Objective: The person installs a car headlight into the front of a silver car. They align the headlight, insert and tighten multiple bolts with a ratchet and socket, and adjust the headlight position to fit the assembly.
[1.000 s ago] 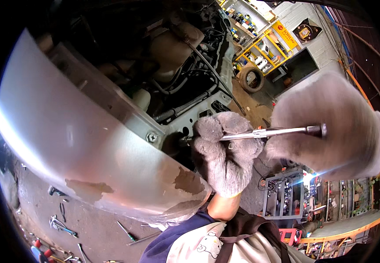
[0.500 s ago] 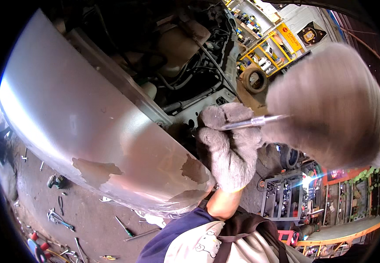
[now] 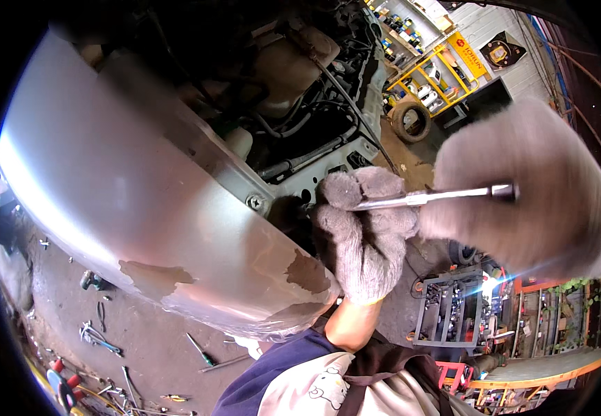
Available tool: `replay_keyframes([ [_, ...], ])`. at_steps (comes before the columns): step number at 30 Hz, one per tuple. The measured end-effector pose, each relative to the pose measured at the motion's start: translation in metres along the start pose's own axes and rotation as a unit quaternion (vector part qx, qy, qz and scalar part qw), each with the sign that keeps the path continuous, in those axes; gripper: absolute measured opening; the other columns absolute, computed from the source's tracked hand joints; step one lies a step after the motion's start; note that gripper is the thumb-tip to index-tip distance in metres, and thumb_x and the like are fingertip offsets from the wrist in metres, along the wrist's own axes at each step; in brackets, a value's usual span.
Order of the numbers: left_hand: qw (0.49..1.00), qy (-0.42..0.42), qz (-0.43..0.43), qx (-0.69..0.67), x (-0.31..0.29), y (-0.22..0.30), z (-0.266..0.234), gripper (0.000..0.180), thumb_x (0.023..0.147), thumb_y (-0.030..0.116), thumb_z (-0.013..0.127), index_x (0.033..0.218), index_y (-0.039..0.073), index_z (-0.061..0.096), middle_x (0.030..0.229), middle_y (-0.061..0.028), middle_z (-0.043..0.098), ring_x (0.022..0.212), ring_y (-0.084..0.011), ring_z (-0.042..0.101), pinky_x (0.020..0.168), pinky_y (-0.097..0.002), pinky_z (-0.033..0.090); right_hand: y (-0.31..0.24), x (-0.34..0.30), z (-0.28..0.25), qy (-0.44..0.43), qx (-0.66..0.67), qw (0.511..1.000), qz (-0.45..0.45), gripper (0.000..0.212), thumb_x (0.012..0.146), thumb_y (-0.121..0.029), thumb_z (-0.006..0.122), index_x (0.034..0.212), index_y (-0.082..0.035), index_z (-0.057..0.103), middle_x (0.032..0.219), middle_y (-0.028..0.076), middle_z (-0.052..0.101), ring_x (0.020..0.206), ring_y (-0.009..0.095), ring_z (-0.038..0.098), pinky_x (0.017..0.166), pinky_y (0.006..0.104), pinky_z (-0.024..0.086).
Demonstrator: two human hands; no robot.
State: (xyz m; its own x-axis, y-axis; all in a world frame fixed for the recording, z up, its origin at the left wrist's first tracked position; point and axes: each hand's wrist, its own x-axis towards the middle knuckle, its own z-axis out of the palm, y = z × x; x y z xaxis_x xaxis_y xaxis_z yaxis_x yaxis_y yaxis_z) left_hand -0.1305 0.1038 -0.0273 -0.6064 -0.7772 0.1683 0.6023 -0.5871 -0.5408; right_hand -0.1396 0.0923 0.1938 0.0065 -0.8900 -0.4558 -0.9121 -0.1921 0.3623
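Note:
My left hand [image 3: 364, 260], in a grey knit glove, is closed around a slim chrome socket bar [image 3: 458, 195] beside the panel's edge. The bar points right and ends in a dark-mouthed socket [image 3: 504, 192]. Behind that end, my gloved right hand [image 3: 536, 232] is smeared by motion, so its fingers cannot be made out. To the left curves a large silver car body panel [image 3: 169, 187] with bare brown patches where paint has peeled. A cross-head screw [image 3: 255, 202] sits at its inner edge.
An open engine bay [image 3: 283, 76] with hoses lies beyond the panel. Pliers [image 3: 99, 340], a screwdriver [image 3: 200, 349] and other tools lie on the floor. A tyre [image 3: 411, 122] stands by a yellow shelf [image 3: 439, 80]. At right is a grey metal rack [image 3: 446, 343].
My right hand has shifted slightly down and right. The bar's socket end, covered by that hand before, now shows in front of it. My left hand keeps its grip.

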Motion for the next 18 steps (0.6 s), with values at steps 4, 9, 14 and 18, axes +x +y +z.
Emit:
replay_keyframes([
  [4, 0.995, -0.021, -0.008, -0.100, 0.003, 0.003, 0.000, 0.040, 0.095, 0.049, 0.061, 0.101, 0.012, 0.049, 0.102, -0.0110, 0.055, 0.086, -0.0230, 0.055, 0.071, -0.0397, 0.053, -0.006, -0.003, -0.004, -0.043, -0.001, 0.997, 0.068, 0.013, 0.084, -0.020, 0.069, 0.076, -0.010, 0.066, 0.066, 0.002, 0.057, 0.070, 0.016, 0.063, 0.062, 0.0365, 0.048],
  [9, 0.999, 0.028, 0.005, -0.041, 0.005, 0.004, 0.005, 0.035, 0.096, 0.045, 0.062, 0.102, 0.012, 0.054, 0.104, -0.0085, 0.057, 0.096, -0.0227, 0.057, 0.082, -0.0424, 0.053, -0.001, 0.014, -0.020, -0.101, 0.247, 0.935, 0.232, 0.024, 0.083, -0.023, 0.070, 0.069, -0.005, 0.067, 0.059, 0.007, 0.058, 0.057, 0.020, 0.060, 0.054, 0.0354, 0.045],
  [14, 0.998, 0.029, 0.014, -0.044, 0.012, 0.010, 0.005, 0.031, 0.096, 0.042, 0.063, 0.102, 0.012, 0.059, 0.103, -0.0062, 0.059, 0.101, -0.0236, 0.057, 0.090, -0.0439, 0.051, -0.005, 0.020, -0.010, -0.056, -0.037, 0.988, 0.142, 0.028, 0.079, -0.025, 0.071, 0.061, -0.006, 0.061, 0.056, 0.007, 0.056, 0.057, 0.023, 0.060, 0.055, 0.0361, 0.044],
  [18, 0.990, 0.137, 0.003, -0.020, -0.002, 0.000, 0.000, 0.035, 0.095, 0.045, 0.063, 0.110, 0.014, 0.061, 0.109, -0.0056, 0.062, 0.107, -0.0238, 0.058, 0.091, -0.0430, 0.051, -0.001, 0.007, -0.004, 0.065, -0.139, 0.986, -0.064, 0.027, 0.079, -0.023, 0.069, 0.058, -0.008, 0.059, 0.056, 0.007, 0.054, 0.061, 0.024, 0.062, 0.058, 0.0381, 0.045],
])
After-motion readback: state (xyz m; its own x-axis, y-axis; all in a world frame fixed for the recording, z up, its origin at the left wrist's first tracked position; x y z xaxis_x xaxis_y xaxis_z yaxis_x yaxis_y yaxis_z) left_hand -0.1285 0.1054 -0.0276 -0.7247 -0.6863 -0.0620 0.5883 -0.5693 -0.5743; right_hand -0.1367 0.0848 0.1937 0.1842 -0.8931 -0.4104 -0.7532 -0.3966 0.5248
